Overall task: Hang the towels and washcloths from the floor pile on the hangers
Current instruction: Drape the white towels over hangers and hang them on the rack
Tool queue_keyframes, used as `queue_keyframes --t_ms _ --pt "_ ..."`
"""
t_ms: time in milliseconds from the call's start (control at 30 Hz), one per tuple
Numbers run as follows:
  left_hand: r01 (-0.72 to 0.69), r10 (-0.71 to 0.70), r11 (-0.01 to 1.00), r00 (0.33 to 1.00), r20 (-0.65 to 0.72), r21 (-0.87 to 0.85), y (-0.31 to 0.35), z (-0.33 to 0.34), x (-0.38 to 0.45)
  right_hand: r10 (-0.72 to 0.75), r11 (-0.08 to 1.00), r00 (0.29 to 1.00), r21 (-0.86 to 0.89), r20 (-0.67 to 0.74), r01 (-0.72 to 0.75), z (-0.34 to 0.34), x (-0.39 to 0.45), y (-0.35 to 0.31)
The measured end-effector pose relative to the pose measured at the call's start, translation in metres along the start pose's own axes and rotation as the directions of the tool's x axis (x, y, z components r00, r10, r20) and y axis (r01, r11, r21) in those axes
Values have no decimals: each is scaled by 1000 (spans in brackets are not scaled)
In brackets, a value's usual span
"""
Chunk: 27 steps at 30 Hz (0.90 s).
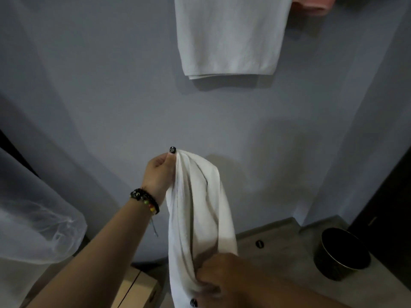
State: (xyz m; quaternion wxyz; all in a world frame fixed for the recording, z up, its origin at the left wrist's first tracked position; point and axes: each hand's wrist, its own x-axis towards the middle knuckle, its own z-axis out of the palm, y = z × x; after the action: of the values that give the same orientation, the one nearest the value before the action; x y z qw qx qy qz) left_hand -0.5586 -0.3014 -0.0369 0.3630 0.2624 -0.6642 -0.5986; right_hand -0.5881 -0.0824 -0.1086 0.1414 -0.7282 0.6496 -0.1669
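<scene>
Your left hand point(160, 172) pinches the top end of a white towel point(198, 210), thumb and fingers closed on a bunched corner, while your right hand point(219, 278) grips the lower end of it near the bottom of the view, fingers curled into the cloth. The towel runs close to vertical between the two hands, its long axis leaning a little to the right as it goes down, and it sags in loose folds (not yet spread flat). The hanging spot lies straight above: another white towel point(230, 36) already drapes against the wall point(100, 96) well above your left hand, with a pink cloth point(311, 4) beside it at the top edge. The hangers themselves are out of view. Your left hand is the nearer one to that row, so the lift probably leads from there, with the right hand following to open the cloth.
</scene>
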Motion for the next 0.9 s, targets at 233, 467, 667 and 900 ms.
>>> queue_keyframes --t_ms 233,467,667,900 --pt "-86 74 993 986 149 77 15 -13 13 -163 929 954 -287 253 235 5 46 36" --pt "-138 128 989 976 178 44 15 -31 16 -58 927 997 -370 42 69 10 76 87" --pt "-70 68 998 989 133 7 -3 -53 20 97 838 988 -526 -123 -148 1 65 105" --pt "13 -16 1000 994 108 21 -38 -57 17 270 773 954 -561 -130 -295 12 48 143"
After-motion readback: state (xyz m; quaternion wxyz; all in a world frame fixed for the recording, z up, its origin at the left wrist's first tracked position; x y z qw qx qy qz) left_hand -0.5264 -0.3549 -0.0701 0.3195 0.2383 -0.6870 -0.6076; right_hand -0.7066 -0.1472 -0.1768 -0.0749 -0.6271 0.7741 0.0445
